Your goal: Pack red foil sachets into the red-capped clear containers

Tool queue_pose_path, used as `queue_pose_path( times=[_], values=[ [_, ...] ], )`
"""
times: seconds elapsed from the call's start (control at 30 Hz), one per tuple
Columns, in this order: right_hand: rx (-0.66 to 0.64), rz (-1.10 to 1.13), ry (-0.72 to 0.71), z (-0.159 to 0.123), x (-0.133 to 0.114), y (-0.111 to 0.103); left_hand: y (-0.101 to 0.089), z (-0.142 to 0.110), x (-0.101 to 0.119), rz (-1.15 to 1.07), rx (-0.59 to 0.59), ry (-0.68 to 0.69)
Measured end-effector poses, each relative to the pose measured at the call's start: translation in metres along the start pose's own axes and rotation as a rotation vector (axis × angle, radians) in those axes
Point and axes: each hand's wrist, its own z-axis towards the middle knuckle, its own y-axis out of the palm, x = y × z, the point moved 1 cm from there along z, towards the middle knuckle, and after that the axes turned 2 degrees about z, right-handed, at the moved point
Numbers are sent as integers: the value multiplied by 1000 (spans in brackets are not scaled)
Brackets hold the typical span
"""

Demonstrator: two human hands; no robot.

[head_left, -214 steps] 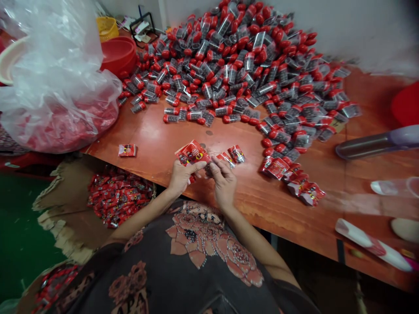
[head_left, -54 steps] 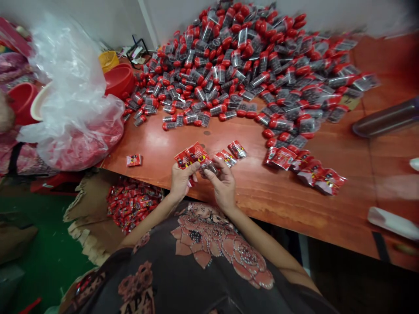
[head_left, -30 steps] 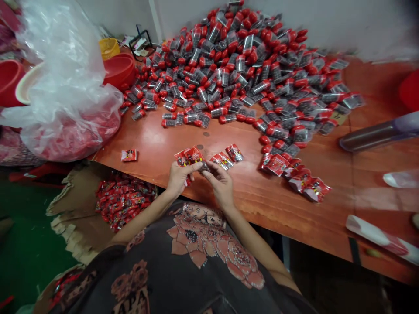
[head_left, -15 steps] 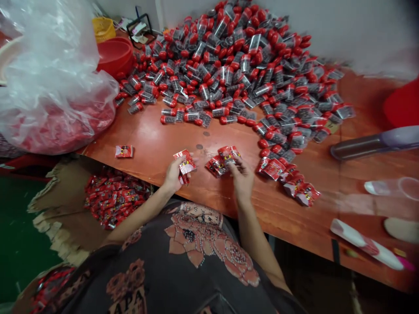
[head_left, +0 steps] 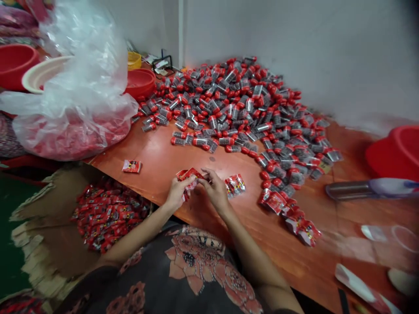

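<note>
Packets of glossy red printed plastic [head_left: 190, 173] are sitting in the closed grip of the left hand [head_left: 176, 191], over the reddish-brown surface [head_left: 157, 155]. The right hand [head_left: 215, 191] is no longer touching the red-and-silver packet group [head_left: 235, 185] lying nearby; it is now meeting the held packets, bringing both hands together, though whether it is pinching one I cannot tell.

My one feed comes from a camera worn on the head, facing forward and steeply down — the dark shirt [head_left: 193, 274] lies nearest, along the bottom edge. The left hand [head_left: 176, 192] and right hand [head_left: 214, 192] sit close, near mid-view. Beyond them the table [head_left: 153, 150] recedes to the heaped tubes [head_left: 235, 111] and the pale wall [head_left: 294, 48]. I get a wide field — green floor [head_left: 9, 248] at far left included.
</note>
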Motion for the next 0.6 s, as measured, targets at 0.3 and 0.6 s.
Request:
queue_pose_path(
  times=[0.3,0.6],
  values=[
    [-209,-88,-40,47,-5,11,-19,20,13,-36,62,13],
    [-273,2,8,63,7,26,-29,35,12,-137,107,-9]
  ],
)
